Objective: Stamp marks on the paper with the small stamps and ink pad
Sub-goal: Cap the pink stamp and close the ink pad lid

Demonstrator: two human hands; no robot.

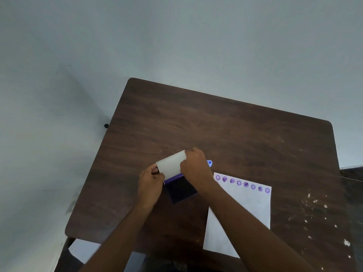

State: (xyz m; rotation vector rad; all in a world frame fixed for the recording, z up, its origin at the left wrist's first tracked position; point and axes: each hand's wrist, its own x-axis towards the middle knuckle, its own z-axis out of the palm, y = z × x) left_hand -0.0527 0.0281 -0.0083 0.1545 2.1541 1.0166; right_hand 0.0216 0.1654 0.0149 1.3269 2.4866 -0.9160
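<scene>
A purple ink pad (181, 190) lies on the dark wooden table (225, 130), its white lid (170, 164) tilted up at the far side. My left hand (150, 183) pinches the lid's near left corner. My right hand (196, 168) grips the lid's right edge. A small blue stamp (210, 163) peeks out just behind my right hand. To the right lies the white paper (247, 209), with a row of several purple stamp marks (242, 183) along its far edge. My right forearm crosses the paper's near left corner.
White paint specks (314, 213) mark the table's right side. A pale wall stands behind and to the left of the table. A light patch of floor (84, 250) shows under the table's near left corner.
</scene>
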